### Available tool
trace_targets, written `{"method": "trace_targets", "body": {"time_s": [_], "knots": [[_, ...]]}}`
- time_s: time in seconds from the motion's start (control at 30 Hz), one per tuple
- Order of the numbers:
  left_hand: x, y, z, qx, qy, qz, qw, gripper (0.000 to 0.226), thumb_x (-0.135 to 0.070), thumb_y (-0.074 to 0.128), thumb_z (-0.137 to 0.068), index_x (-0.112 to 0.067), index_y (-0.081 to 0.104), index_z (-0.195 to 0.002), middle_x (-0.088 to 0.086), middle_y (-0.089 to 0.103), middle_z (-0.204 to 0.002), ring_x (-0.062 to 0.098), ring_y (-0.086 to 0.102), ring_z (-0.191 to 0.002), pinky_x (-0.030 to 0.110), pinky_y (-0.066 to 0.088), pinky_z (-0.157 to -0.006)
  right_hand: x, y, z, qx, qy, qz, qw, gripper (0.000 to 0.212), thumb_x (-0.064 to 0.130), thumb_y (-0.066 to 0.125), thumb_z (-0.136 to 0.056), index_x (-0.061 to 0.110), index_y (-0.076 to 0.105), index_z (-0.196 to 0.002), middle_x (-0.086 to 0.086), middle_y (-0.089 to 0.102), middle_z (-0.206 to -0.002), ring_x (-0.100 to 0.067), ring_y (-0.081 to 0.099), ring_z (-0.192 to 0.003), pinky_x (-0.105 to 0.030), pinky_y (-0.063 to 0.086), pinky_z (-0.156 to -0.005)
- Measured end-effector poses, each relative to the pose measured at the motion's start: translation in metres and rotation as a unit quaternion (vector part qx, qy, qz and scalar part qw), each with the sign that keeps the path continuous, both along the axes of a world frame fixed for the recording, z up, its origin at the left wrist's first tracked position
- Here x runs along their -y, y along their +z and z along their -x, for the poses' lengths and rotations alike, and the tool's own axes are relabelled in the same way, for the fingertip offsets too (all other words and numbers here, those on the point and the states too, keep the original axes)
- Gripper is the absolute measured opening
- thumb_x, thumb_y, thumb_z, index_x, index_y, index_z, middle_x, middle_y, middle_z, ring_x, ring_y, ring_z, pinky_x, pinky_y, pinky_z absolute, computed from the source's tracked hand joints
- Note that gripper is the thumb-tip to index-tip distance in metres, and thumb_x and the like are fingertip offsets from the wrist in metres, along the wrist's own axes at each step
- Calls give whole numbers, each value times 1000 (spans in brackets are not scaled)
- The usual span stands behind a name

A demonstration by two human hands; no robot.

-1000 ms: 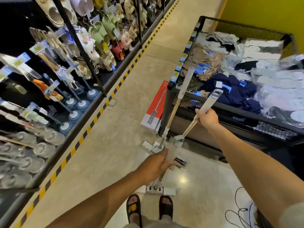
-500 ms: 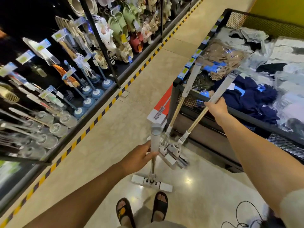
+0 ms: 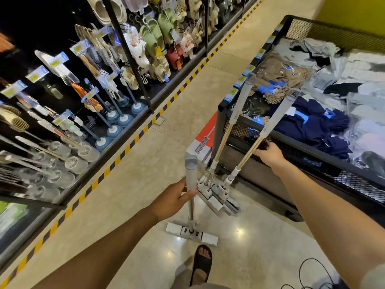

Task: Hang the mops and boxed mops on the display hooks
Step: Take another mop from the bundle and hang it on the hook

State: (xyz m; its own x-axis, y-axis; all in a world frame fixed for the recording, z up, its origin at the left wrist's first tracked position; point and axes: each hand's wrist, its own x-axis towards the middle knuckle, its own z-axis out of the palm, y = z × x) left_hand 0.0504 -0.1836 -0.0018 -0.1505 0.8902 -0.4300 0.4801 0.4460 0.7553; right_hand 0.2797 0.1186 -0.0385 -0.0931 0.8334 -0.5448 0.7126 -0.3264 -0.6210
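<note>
My left hand (image 3: 174,198) grips the grey handle of a flat mop (image 3: 191,178) that stands upright, its white head (image 3: 191,233) flat on the floor by my foot. Two more mops lean against the black wire bin. The nearer one (image 3: 270,126) has my right hand (image 3: 269,154) curled round its wooden shaft. The farther one (image 3: 235,113) leans untouched beside it. A boxed mop in a red and white box (image 3: 200,140) stands on the floor behind them, against the bin's corner. The display hooks (image 3: 62,113) fill the dark shelving on the left.
Plungers (image 3: 113,130), brushes and slippers (image 3: 158,40) hang on the left display behind a yellow-black floor stripe. The black wire bin (image 3: 291,138) holds bagged clothes on the right. A black cable (image 3: 312,274) lies on the floor bottom right. My sandalled foot (image 3: 201,263) stands below the mop head.
My left hand has lifted its mop upright and moved it left, away from the other two. My right hand slid down the leaning mop's shaft from the grey grip to the wooden part.
</note>
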Motion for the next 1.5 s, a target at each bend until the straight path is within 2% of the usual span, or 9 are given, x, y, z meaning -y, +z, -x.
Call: {"method": "trace_targets", "body": {"time_s": [0.2, 0.33, 0.4, 0.5, 0.6, 0.73, 1.1, 1.2, 1.5], "knots": [[24, 3, 6, -9, 8, -13, 1000, 42, -46, 52, -105, -24, 50, -142, -8, 66, -129, 10, 63, -118, 35, 52, -103, 78, 7, 22, -84, 105, -58, 989, 54, 10, 67, -97, 13, 50, -149, -8, 62, -141, -25, 62, -125, -32, 50, -100], [56, 7, 19, -18, 43, -29, 999, 62, -72, 40, -92, -30, 52, -136, -10, 67, -127, 10, 64, -115, 41, 53, -102, 156, 0, 49, -99, 278, -13, 956, 34, 5, 62, -99, 11, 65, -132, -4, 71, -124, -17, 68, -112, -29, 56, -97], [77, 10, 30, -21, 69, -39, 997, 62, -75, 37, -90, -34, 54, -133, -12, 68, -126, 9, 64, -115, 43, 53, -102, 191, -11, 66, -85, 358, -4, 930, 34, 4, 62, -98, 12, 67, -131, -3, 72, -123, -17, 69, -114, -33, 54, -104], [112, 18, 50, -19, 116, -54, 992, 54, -72, 38, -93, -36, 55, -130, -14, 68, -126, 7, 64, -116, 44, 53, -103, 238, -19, 96, -70, 435, 3, 898, 39, 11, 68, -95, 19, 66, -133, 3, 69, -124, -8, 66, -109, -18, 54, -94], [152, 30, 68, -21, 155, -68, 985, 52, -73, 38, -92, -36, 58, -123, -13, 68, -123, 8, 65, -114, 46, 53, -102, 282, -21, 133, -69, 477, -15, 876, 46, 27, 76, -91, 29, 61, -134, 11, 66, -126, -6, 65, -110, -23, 56, -94], [208, 51, 92, -24, 201, -104, 974, 53, -71, 38, -92, -33, 60, -122, -12, 69, -118, 8, 65, -110, 44, 54, -98, 338, -10, 184, -84, 497, -18, 863, 57, 36, 79, -89, 29, 56, -141, 15, 61, -131, -4, 60, -116, -7, 45, -85], [397, 104, 172, -46, 336, -189, 922, 46, -64, 44, -96, -31, 60, -124, -11, 69, -117, 7, 66, -108, 44, 55, -94, 529, 48, 326, -155, 593, -64, 787, 7, 43, 61, -97, 42, 61, -104, 11, 73, -106, -10, 68, -103, -42, 54, -99], [454, 113, 192, -53, 369, -203, 905, 34, -53, 50, -102, -30, 60, -126, -9, 70, -118, 8, 66, -108, 44, 55, -96, 584, 54, 356, -150, 651, -105, 737, 16, 60, 44, -96, 49, 53, -103, 13, 72, -106, -12, 70, -100, -46, 57, -90], [615, 146, 241, -148, 488, -212, 833, 34, -41, 55, -105, -30, 54, -137, -8, 69, -118, 11, 67, -108, 42, 58, -95, 743, 90, 460, -153, 782, -182, 575, 29, 56, 36, -104, 39, 48, -125, 1, 68, -121, -26, 65, -109, -48, 54, -87]]}}
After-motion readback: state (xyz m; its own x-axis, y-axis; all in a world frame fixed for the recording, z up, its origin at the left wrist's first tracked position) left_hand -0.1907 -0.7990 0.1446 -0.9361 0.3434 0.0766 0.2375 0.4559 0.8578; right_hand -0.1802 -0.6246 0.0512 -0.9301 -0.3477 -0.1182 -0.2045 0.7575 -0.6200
